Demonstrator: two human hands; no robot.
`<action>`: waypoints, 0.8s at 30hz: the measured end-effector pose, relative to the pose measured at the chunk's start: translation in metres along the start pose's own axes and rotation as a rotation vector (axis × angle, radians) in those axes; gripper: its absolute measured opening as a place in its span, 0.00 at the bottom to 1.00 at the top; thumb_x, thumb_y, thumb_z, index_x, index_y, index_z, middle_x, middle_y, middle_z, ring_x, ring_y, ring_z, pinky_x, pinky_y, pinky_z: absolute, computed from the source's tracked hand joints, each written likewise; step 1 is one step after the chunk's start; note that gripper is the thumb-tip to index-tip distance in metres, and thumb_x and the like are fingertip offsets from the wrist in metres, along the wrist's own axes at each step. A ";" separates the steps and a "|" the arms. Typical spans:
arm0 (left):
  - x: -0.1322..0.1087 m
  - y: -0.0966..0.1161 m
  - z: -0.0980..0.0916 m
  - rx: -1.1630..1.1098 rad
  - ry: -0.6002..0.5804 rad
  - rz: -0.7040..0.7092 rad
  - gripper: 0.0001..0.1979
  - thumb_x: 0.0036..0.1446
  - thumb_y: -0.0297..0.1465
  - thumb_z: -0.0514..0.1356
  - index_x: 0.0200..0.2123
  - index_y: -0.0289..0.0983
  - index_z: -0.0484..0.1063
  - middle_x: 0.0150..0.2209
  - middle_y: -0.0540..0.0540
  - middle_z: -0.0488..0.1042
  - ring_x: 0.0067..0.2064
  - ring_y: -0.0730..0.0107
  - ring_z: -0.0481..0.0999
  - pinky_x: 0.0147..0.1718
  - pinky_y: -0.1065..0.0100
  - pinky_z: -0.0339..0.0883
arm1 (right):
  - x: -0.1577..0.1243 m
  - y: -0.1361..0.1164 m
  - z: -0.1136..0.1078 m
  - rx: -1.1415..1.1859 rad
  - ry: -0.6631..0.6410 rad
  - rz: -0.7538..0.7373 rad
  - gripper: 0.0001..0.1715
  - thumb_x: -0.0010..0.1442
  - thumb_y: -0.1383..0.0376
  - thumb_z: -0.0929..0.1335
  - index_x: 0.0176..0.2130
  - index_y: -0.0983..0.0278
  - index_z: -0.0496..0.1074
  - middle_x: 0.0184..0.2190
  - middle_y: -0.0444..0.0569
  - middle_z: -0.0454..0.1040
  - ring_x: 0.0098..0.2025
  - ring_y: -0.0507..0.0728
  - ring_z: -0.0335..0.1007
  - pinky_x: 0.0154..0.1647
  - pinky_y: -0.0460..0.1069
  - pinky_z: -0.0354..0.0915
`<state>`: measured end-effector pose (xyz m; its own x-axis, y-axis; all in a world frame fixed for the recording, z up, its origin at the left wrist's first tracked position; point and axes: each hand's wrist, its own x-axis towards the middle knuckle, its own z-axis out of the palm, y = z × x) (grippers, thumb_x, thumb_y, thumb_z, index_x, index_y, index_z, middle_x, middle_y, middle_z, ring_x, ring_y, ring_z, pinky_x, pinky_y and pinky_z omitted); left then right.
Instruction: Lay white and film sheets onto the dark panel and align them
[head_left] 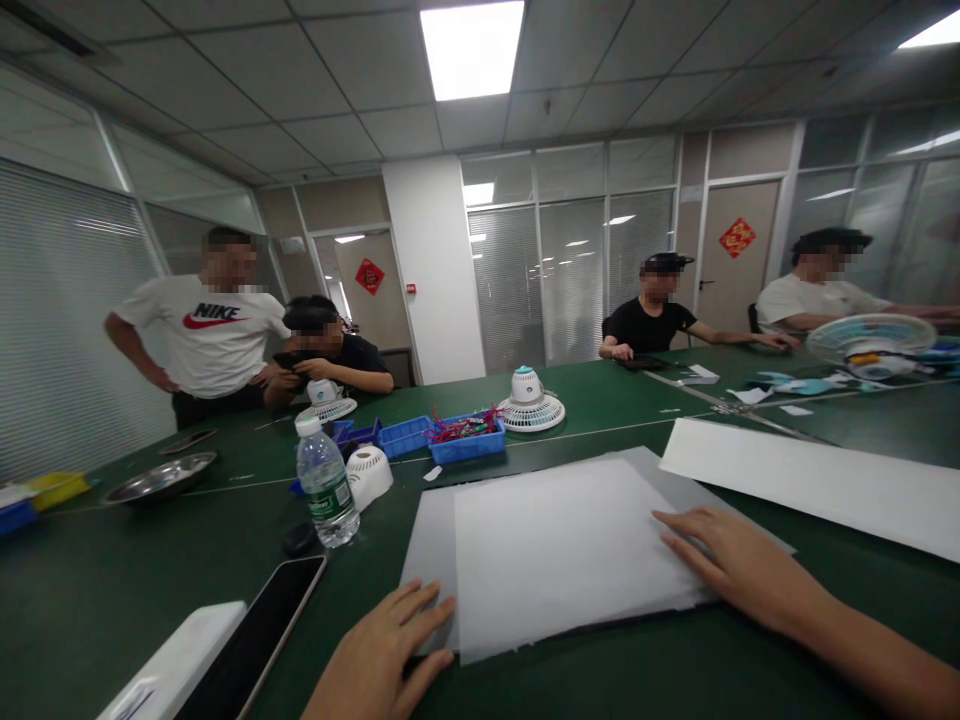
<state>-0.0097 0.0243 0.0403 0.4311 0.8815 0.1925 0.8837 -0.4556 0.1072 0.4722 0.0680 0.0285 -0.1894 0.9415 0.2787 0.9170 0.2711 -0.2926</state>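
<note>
White sheets [555,550] lie overlapping on the green table [360,610], with a greyish sheet [427,540] showing under the top one at the left and right. At the left edge of the sheets is my left hand [382,650], its fingers apart and nothing held. My right hand [735,560] rests on the right part of the sheets, fingers spread, holding nothing. What lies beneath the sheets is mostly hidden; a dark edge shows along their near side.
Left of the sheets stand a water bottle [326,485], a phone [259,640] and a white box [180,660]. Behind are a blue bin of wires [469,445] and a fan part [529,400]. A long white board [810,480] lies right. Several people are around the table.
</note>
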 end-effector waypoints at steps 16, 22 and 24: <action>-0.003 0.001 0.004 -0.035 0.088 -0.014 0.32 0.59 0.44 0.66 0.66 0.55 0.64 0.69 0.49 0.61 0.65 0.48 0.69 0.61 0.50 0.66 | -0.012 -0.023 -0.001 0.155 -0.156 -0.215 0.32 0.67 0.45 0.63 0.66 0.49 0.65 0.64 0.47 0.67 0.66 0.67 0.60 0.69 0.69 0.54; -0.003 -0.003 0.011 -0.010 0.113 -0.011 0.30 0.60 0.45 0.65 0.65 0.54 0.67 0.68 0.48 0.64 0.64 0.47 0.70 0.61 0.49 0.66 | -0.011 -0.030 -0.005 0.188 -0.226 -0.322 0.27 0.68 0.49 0.63 0.64 0.46 0.67 0.65 0.45 0.67 0.67 0.67 0.59 0.69 0.69 0.53; -0.002 -0.004 0.011 -0.001 0.097 -0.022 0.28 0.61 0.47 0.64 0.64 0.53 0.68 0.68 0.48 0.64 0.64 0.45 0.69 0.61 0.47 0.66 | -0.011 -0.032 -0.008 0.195 -0.253 -0.329 0.25 0.68 0.49 0.63 0.63 0.45 0.69 0.65 0.44 0.67 0.67 0.67 0.58 0.68 0.69 0.53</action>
<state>-0.0124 0.0258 0.0285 0.3919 0.8751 0.2838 0.8926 -0.4365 0.1132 0.4473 0.0474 0.0425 -0.5617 0.8115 0.1610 0.7147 0.5740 -0.3996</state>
